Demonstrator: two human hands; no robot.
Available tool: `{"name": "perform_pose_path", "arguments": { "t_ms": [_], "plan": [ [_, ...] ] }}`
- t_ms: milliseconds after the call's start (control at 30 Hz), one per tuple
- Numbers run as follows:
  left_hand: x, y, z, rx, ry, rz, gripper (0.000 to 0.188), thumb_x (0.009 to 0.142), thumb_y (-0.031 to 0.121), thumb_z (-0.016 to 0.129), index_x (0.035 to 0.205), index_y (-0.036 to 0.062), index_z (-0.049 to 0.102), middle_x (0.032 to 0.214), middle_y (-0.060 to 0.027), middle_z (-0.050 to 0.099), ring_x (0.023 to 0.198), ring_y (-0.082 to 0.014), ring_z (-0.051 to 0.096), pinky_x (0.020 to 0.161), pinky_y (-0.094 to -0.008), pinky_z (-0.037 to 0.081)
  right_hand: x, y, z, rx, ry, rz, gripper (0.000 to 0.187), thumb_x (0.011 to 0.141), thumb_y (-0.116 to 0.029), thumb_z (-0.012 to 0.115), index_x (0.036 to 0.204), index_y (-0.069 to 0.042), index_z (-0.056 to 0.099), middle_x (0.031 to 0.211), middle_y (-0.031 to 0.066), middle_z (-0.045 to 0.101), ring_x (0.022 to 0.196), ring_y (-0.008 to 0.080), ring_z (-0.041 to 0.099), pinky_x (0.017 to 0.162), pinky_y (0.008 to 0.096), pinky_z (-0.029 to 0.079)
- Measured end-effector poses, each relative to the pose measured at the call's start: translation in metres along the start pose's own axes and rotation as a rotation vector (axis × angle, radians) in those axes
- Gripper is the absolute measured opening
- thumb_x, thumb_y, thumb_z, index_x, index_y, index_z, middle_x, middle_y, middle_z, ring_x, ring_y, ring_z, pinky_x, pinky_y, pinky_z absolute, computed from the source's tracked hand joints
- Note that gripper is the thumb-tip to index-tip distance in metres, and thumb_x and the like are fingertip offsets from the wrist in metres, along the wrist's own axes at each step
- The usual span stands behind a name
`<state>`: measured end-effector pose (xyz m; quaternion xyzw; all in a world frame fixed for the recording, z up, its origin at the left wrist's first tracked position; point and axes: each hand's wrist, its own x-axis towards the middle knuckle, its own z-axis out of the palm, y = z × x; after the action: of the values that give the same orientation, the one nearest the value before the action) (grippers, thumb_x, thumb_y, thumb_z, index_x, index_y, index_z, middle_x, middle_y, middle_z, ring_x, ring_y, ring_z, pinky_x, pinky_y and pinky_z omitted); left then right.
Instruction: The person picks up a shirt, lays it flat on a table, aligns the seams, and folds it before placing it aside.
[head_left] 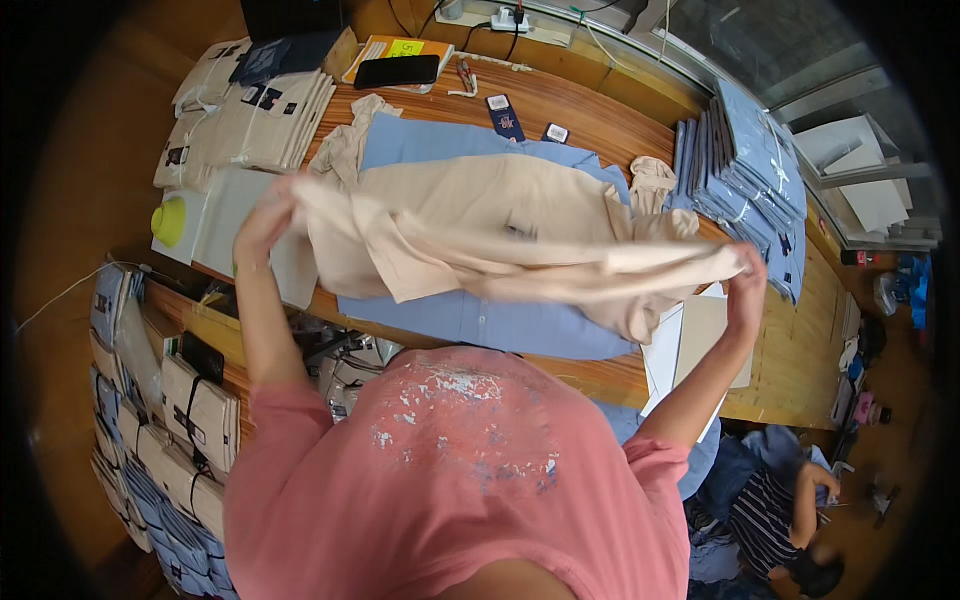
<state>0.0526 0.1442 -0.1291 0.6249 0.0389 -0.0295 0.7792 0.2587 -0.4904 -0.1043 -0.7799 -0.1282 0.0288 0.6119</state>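
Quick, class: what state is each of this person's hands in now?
Left hand: closed, holding beige cloth.
Right hand: closed, holding the same beige cloth.

Soft, fairly bright light falls across the wooden table (pixel 590 112) in front of me, leaving only faint shadows. Pale glare glints off the plastic-wrapped blue shirts (pixel 757 145) on the right. Motion blur streaks the beige cloth (pixel 560 262) and softens the left hand (pixel 266 218) and right hand (pixel 746 278) at its ends. The brown floor (pixel 920 420) at far right looks dimmer. Straight edges bow near the round black border. The light perhaps comes from overhead.
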Motion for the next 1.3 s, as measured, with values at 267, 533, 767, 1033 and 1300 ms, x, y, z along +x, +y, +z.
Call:
{"name": "perform_pose_path", "arguments": {
  "t_ms": [267,533,767,1033,1300],
  "plan": [
    [0.055,-0.031,0.055,1.21,0.702,0.502,0.036,0.087,0.025,0.057,0.111,-0.0014,0.054,0.114,-0.0208,0.054,0.104,-0.0362,0.052,0.09,-0.0421,0.041,0.014,0.053,0.039,-0.245,0.164,0.038,0.03,0.086,-0.014,0.063,0.112,0.0,0.058,0.097,0.01,0.064,0.086,0.0147,0.058,0.079,0.0284,0.046],
    [0.004,-0.094,0.057,1.142,0.52,-0.499,0.054,0.08,0.052,0.059,0.067,-0.0006,0.061,0.071,-0.0164,0.063,0.07,-0.0311,0.062,0.063,-0.0382,0.045,-0.035,0.133,0.034,-0.578,0.222,0.269,0.025,0.084,-0.024,0.066,0.084,0.0,0.059,0.071,0.0026,0.058,0.062,0.0103,0.051,0.055,0.0249,0.043],
    [0.011,-0.107,0.04,1.041,0.622,-0.179,0.033,0.088,0.03,0.057,0.087,-0.0024,0.058,0.075,-0.0194,0.062,0.071,-0.0305,0.061,0.065,-0.0353,0.046,-0.037,0.136,0.041,-0.044,0.101,0.462,0.018,0.085,-0.023,0.064,0.079,-0.006,0.057,0.064,-0.002,0.053,0.053,0.0055,0.043,0.048,0.021,0.033],
    [0.011,-0.123,0.052,-0.167,0.622,-0.339,0.048,0.094,0.038,0.051,0.119,-0.0028,0.055,0.113,-0.0088,0.061,0.098,-0.0177,0.059,0.085,-0.028,0.046,-0.043,0.151,0.029,-0.349,-0.207,0.533,0.015,0.085,-0.021,0.059,0.079,-0.009,0.053,0.065,-0.003,0.053,0.055,0.007,0.045,0.051,0.0223,0.037],
    [0.001,-0.088,0.031,-0.111,0.314,-0.448,0.047,0.092,0.034,0.056,0.119,-0.0039,0.053,0.112,-0.0116,0.061,0.098,-0.0174,0.06,0.087,-0.0281,0.048,-0.006,0.096,0.029,0.487,0.235,0.536,0.012,0.087,-0.021,0.053,0.088,-0.01,0.057,0.084,0.0009,0.062,0.082,0.0129,0.06,0.077,0.0285,0.047]
  ]
}}
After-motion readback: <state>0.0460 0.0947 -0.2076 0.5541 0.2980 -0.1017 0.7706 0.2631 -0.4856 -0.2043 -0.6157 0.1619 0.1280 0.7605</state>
